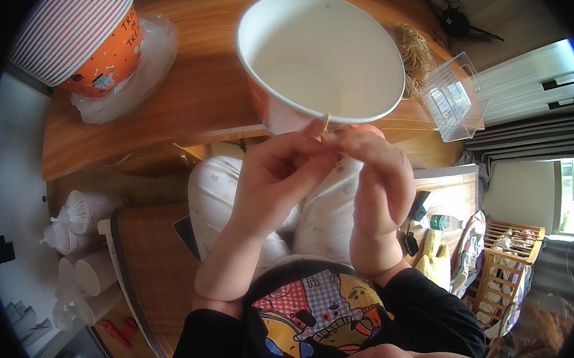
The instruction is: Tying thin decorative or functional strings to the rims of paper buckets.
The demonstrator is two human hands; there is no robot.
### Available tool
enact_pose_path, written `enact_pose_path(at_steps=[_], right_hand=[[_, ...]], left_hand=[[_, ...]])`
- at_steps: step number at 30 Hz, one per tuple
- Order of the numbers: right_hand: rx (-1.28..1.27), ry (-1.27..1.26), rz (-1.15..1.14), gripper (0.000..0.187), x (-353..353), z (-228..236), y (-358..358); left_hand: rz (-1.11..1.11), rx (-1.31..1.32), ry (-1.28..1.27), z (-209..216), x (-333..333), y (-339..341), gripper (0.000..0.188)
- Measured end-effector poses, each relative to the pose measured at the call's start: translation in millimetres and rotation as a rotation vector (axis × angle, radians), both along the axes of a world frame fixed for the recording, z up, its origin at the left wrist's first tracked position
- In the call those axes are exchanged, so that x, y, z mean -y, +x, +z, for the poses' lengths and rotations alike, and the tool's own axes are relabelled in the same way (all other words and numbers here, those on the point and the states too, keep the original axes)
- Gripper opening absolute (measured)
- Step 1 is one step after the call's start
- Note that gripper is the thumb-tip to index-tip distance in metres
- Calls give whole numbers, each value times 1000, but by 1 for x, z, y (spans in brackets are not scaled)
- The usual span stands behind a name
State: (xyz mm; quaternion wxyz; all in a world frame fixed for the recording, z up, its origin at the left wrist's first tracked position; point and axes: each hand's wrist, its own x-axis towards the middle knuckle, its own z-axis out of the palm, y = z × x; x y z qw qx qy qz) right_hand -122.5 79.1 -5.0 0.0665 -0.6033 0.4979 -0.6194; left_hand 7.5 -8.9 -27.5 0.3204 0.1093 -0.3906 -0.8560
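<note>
A large paper bucket (305,58), white inside and orange outside, stands tilted at the table's near edge with its mouth toward me. At its near rim a short piece of tan twine (327,120) sticks up, apparently coming through the wall. My left hand (277,180) and my right hand (376,169) meet just below that rim. Their thumbs and fingers pinch close together on the twine, and the fingertips hide most of it. Behind the right hand, some fingers rest against the bucket's outer side.
On the wooden table (194,86), a stack of orange buckets (84,43) sits on a plastic bag (158,51) at the left. Right of the bucket lie a bundle of tan twine (414,60) and a clear plastic box (453,101). Bagged white buckets (90,272) stand low at the left.
</note>
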Motion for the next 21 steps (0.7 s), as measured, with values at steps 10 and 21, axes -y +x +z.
enact_pose_path(at_steps=[10, 21], right_hand=[[51, 30, 31, 39, 2, 7, 7], [108, 41, 28, 37, 2, 7, 3]], left_hand=[[-57, -41, 23, -1, -1, 2, 11], [-121, -26, 115, 0, -5, 2, 10]])
